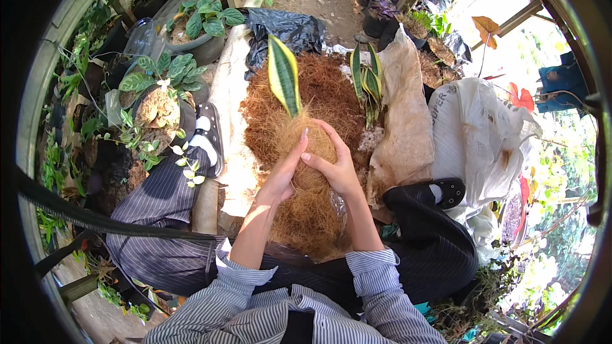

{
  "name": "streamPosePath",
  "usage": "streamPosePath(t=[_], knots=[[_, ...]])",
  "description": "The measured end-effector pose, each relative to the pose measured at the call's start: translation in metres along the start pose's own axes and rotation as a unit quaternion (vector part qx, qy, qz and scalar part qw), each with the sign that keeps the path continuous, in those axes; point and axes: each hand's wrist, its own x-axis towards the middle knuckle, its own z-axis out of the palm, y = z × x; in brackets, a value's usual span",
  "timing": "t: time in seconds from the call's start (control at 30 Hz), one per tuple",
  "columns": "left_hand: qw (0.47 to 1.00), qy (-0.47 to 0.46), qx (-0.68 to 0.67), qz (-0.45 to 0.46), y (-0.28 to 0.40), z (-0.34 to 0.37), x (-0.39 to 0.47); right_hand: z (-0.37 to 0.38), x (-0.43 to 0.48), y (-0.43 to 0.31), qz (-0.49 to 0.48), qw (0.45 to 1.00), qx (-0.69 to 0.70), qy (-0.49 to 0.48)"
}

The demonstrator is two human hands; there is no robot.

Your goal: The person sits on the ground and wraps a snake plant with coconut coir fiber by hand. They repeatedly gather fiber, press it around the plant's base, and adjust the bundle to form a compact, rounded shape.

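Note:
Between my two palms is a ball of tan coconut fibre, wrapped around the base of a snake plant. Its yellow-edged green leaf stands up out of the top, leaning slightly left. My left hand presses flat along the ball's left side, fingers pointing up. Over the right side curve the fingers of my right hand, with its thumb across the front. Any roots are hidden inside the fibre. Below my hands lies a loose heap of the same fibre. Beyond them is a mound of red-brown coir.
More snake plants lie at the mound's right edge, by a spread woven sack. A stuffed white sack stands farther right. Black plastic is at the back. Potted plants crowd the left, beside my shoe.

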Motion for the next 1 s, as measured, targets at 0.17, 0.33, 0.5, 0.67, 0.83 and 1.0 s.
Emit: streamPosePath(t=[0.17,0.33,0.5,0.67,0.83,1.0], knots=[[0.897,0.212,0.367,0.126,0.016,0.003,0.004,0.001,0.0,0.005,0.02,0.992,0.106,0.072],[0.754,0.241,0.439,0.425,0.004,0.04,-0.024,0.006,-0.001,0.004,-0.055,0.971,0.013,0.232],[0.848,0.134,0.358,0.367,-0.008,0.04,0.001,0.024,-0.009,0.004,-0.069,0.962,-0.089,0.251],[0.931,0.119,0.2,0.282,-0.001,0.016,0.011,0.033,-0.016,0.007,-0.053,0.977,-0.059,0.197],[0.975,0.101,0.099,0.173,-0.001,0.016,0.008,0.027,-0.008,0.009,0.004,0.989,0.018,0.145],[0.971,0.192,0.02,0.144,0.0,0.018,0.01,0.016,-0.005,0.005,-0.082,0.97,-0.053,0.222]])
